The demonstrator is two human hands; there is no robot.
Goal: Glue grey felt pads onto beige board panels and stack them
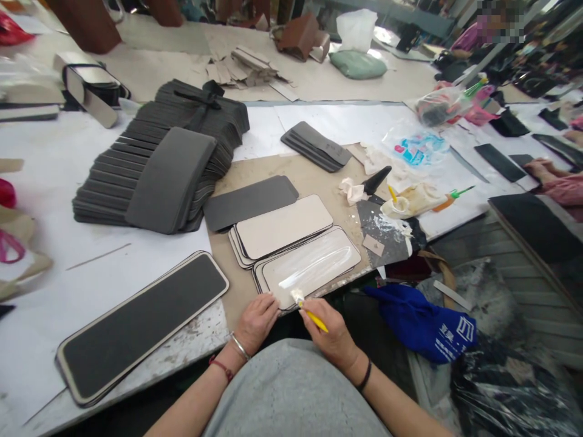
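A small brush (314, 317) with a yellow handle is pinched in my right hand (331, 332). Its whitened bristles touch the near edge of the top beige panel (319, 258), where wet white streaks of what looks like glue run lengthwise. My left hand (257, 326) has its fingers together on the panel's near left corner; the thumb is mostly hidden. Right behind lies a second stack of beige rounded panels (285, 226), and beyond it some dark grey panels (255, 200).
A large fanned pile of dark grey panels (170, 179) stands at left behind a long black panel with beige border (146, 328). A glue-crusted container (412, 200) sits at right near the table edge. A blue bag (423, 321) hangs below. Another person's hand (544, 170) shows far right.
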